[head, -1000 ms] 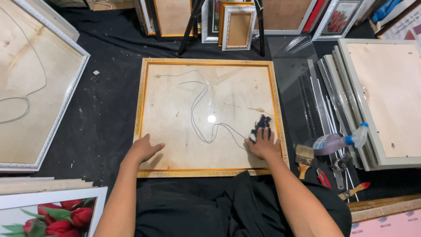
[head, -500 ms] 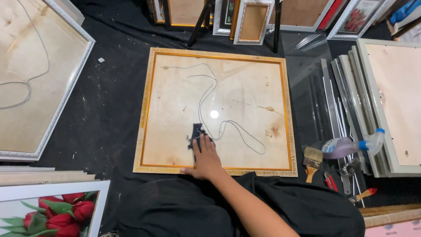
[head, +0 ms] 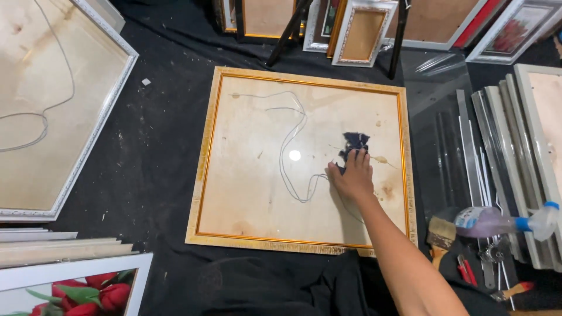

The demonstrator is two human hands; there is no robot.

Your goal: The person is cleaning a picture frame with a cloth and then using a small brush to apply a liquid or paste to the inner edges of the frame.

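Dark cloth sits under our right hand, fingers pressing it flat on the glass of the gold frame lying on the floor. Our left hand is out of view, and a spray bottle lies well to the right.

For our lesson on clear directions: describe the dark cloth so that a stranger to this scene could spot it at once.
Find the gold frame lying flat mid-floor, its pale panel facing up. On the panel's right half, the right hand presses on a small cloth. It is the only dark, ragged scrap on that light surface, beside a thin looping white cord.
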